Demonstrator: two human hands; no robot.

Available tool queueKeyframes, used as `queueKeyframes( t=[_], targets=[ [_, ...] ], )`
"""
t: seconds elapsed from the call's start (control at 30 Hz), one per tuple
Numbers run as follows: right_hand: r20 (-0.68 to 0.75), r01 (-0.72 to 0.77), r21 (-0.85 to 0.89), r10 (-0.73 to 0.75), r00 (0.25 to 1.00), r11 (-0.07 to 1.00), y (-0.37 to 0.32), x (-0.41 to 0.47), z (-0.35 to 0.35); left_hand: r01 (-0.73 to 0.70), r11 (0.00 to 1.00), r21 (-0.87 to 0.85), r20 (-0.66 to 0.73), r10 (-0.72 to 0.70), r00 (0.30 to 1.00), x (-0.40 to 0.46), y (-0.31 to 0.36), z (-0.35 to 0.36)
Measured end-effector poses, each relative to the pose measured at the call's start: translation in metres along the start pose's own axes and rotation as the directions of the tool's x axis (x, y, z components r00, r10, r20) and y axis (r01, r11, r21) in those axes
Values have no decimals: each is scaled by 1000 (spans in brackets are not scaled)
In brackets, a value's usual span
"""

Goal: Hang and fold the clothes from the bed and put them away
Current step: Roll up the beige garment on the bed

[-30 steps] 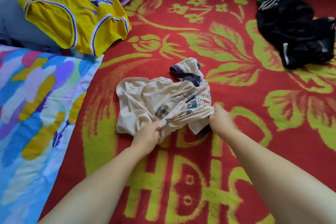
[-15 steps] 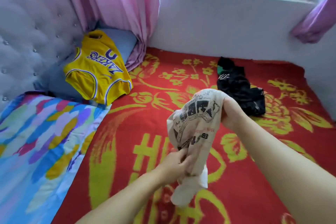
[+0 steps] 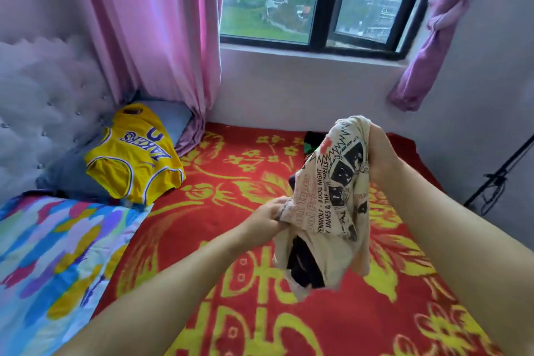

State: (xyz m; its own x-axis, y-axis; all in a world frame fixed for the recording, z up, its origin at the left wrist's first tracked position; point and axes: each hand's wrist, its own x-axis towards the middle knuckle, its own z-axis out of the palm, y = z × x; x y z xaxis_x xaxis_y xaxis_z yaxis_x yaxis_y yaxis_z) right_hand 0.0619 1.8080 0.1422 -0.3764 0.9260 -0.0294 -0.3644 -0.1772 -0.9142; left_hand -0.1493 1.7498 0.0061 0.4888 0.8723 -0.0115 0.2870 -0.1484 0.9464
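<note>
The right hand [image 3: 381, 156] has its grip clamped on the top of a bunched cream printed T-shirt [image 3: 332, 199], fingers curled round a gathered fold and holding it well above the bed [image 3: 202, 240]. The left hand [image 3: 267, 218] pinches an edge of the same shirt lower down and to the left, thumb and fingers closed on the cloth. Neither hand is free.

The shirt hangs between the two grips with its long axis close to vertical, leaning slightly: the high end is far and right at the right hand, the loose end drops near and down toward the red and yellow blanket. A dark inner part, perhaps the neckband or lining, shows at the bottom opening. The left hand sits near the middle of the hanging length, so most of the slack falls below it.

As I judge it, the shirt is being shaken out to find its shape before folding or hanging. The coming move turns on the left hand drawing leftward, away from the right, to spread the cloth across.

A yellow jersey [image 3: 135, 156] lies far left on a pillow, and a dark garment [image 3: 310, 143] lies far behind the shirt, both untouched.
</note>
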Motion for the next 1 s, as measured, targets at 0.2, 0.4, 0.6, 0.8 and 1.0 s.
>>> queueKeyframes(
  t=[0.2, 0.4, 0.6, 0.8, 1.0],
  targets=[
    [-450, -238, -423, 25, 893, 874, 8, -18, -42, -5, 911, -412, -227, -98, 969, 3, 65, 1],
    [-307, -388, -787, 241, 920, 479, 25, -51, -10, 57, 891, -451, -272, -198, 942, 5, 92, -10],
    [-115, -193, -958, 331, 937, 212, 69, -62, 35, 134, 805, -577, -258, -336, 906, 4, 103, -16],
    [-205, -271, -945, 313, 927, 184, 117, -54, 28, 121, 639, -759, -44, -235, 971, -7, 122, -44],
    [-311, -350, -880, 167, 936, 321, 102, -47, 27, -110, 586, -803, -235, -142, 962, -13, 138, -67]
  ],
)
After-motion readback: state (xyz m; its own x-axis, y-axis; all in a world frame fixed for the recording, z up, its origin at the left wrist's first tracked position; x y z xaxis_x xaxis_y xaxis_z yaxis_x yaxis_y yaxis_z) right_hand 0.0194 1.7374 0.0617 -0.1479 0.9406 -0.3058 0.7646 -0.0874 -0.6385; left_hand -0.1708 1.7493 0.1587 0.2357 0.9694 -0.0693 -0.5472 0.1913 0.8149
